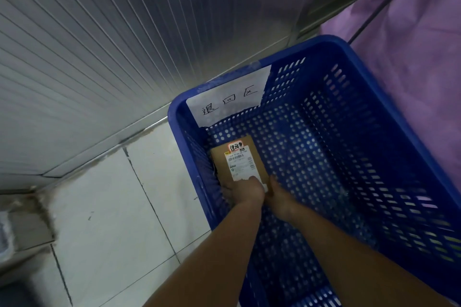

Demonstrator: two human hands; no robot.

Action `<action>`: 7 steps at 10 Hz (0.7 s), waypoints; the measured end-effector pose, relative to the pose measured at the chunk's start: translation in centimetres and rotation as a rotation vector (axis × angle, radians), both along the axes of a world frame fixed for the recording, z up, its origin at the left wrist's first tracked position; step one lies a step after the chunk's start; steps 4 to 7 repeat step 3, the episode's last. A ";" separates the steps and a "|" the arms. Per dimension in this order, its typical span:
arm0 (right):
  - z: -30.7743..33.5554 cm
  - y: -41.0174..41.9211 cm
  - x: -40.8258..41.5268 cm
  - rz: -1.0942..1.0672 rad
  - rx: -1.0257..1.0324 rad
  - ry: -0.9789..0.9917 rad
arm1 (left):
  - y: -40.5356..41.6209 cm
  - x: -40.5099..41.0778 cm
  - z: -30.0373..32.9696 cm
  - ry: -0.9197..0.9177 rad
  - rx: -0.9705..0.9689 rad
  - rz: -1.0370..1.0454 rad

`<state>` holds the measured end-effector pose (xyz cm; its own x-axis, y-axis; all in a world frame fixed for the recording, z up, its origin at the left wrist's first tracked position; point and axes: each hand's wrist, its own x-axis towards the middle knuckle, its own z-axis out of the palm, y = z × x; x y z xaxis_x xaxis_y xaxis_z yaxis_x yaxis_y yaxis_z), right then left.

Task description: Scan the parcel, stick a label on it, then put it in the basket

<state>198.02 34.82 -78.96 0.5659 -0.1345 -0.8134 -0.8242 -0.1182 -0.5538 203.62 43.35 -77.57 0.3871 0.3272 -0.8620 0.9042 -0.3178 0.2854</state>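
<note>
A small brown cardboard parcel [238,159] lies flat on the floor of the blue perforated basket [349,62], close to its left wall. It carries a white shipping label and, above that, a small sticker with a red edge [235,146]. My left hand [245,190] grips the parcel's near edge, thumb on top of the white label. My right hand [279,198] touches the parcel's near right corner, its fingers pointing down along the side. Both forearms reach down into the basket.
A white paper sign with handwritten characters [229,98] is taped to the basket's far inner wall. The basket stands on pale floor tiles [119,219] beside a ribbed metal wall [99,45]. Purple cloth [411,45] hangs at the right. A grey object [22,227] sits at far left.
</note>
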 end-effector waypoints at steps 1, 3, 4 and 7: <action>1.1 -0.9 -0.9 0.072 -0.010 -0.034 | 0.5 -0.5 1.6 -0.060 -0.037 -0.084; 11.0 -4.6 -1.1 0.250 -0.196 -0.034 | 2.7 -1.3 8.7 -0.202 -0.198 -0.341; 11.0 -4.6 -1.1 0.250 -0.196 -0.034 | 2.7 -1.3 8.7 -0.202 -0.198 -0.341; 11.0 -4.6 -1.1 0.250 -0.196 -0.034 | 2.7 -1.3 8.7 -0.202 -0.198 -0.341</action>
